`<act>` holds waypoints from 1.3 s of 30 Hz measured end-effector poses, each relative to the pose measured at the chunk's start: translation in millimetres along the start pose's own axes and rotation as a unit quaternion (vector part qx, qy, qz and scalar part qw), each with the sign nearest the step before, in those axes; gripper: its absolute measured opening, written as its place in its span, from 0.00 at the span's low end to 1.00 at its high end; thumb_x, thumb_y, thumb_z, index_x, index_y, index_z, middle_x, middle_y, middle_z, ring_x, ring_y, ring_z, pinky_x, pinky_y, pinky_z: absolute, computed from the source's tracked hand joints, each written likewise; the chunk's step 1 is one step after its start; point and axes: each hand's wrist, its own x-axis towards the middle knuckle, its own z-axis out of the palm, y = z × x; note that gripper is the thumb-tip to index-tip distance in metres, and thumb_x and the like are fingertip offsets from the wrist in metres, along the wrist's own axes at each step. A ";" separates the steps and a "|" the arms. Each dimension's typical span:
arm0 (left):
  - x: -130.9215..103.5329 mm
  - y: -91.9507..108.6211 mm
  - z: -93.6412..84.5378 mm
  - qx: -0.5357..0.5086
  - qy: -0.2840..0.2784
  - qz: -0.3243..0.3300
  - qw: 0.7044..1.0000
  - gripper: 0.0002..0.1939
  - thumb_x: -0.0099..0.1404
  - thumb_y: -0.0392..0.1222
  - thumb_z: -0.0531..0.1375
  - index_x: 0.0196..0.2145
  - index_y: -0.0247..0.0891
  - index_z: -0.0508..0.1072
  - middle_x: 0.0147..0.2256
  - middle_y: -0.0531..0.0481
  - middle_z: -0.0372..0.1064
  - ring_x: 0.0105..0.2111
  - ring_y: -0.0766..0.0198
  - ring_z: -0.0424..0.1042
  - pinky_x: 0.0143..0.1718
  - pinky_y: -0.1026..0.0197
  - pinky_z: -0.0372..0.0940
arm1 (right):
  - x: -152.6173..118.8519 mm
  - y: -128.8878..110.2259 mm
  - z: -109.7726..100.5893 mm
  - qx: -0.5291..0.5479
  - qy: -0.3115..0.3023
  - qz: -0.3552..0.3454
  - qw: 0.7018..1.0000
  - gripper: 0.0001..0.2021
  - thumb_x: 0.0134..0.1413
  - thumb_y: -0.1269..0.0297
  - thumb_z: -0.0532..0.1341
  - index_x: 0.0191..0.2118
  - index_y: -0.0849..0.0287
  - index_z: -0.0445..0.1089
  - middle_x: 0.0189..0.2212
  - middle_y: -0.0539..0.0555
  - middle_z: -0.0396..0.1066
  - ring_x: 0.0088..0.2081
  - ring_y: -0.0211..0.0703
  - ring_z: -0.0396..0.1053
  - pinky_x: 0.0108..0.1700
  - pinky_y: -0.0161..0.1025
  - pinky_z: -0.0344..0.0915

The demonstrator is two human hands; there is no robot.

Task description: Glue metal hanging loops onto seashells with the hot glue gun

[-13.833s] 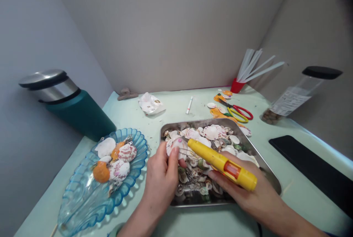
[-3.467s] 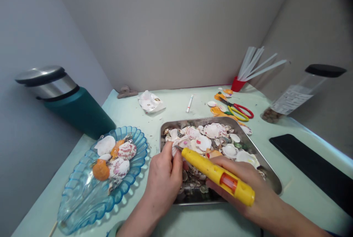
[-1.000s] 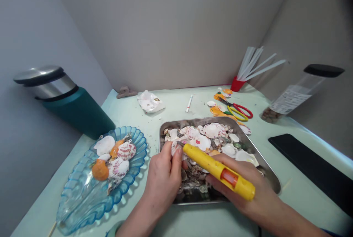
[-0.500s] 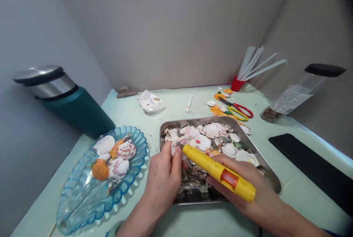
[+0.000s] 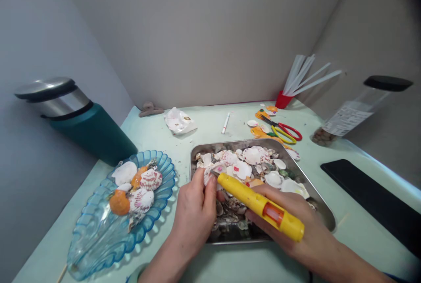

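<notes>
My left hand [image 5: 195, 206] pinches a pale scallop shell [image 5: 208, 175] between thumb and fingers, above the front left of a metal tray [image 5: 263, 241]. Wrapped round a yellow glue gun [image 5: 259, 204], my right hand [image 5: 289, 217] holds it with the dark nozzle pointing left. The nozzle tip is at the shell; whether it touches cannot be made out. Many white, pink and brown shells [image 5: 243, 170] fill the tray under both hands. To the left, a blue glass dish [image 5: 88, 234] carries orange [image 5: 119, 202] and striped shells [image 5: 151, 179].
A teal bottle [image 5: 95, 134] stands at the left. Behind the tray are a crumpled white packet [image 5: 180, 121], a white stick [image 5: 226, 123], scissors [image 5: 286, 131] and a red cup [image 5: 283, 99] of glue sticks. A clear jar [image 5: 345, 116] and a black slab [image 5: 368, 202] are at right.
</notes>
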 end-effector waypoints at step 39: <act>-0.4 -0.5 0.4 0.008 0.001 0.009 1.000 0.11 0.67 0.40 0.48 0.27 0.42 0.61 0.20 0.55 0.68 0.20 0.64 0.67 0.23 0.65 0.55 | 0.7 -3.5 -1.8 -0.006 -0.002 -0.001 1.000 0.08 0.60 0.64 0.56 0.44 0.54 0.66 0.36 0.51 0.74 0.33 0.41 0.71 0.34 0.36 0.65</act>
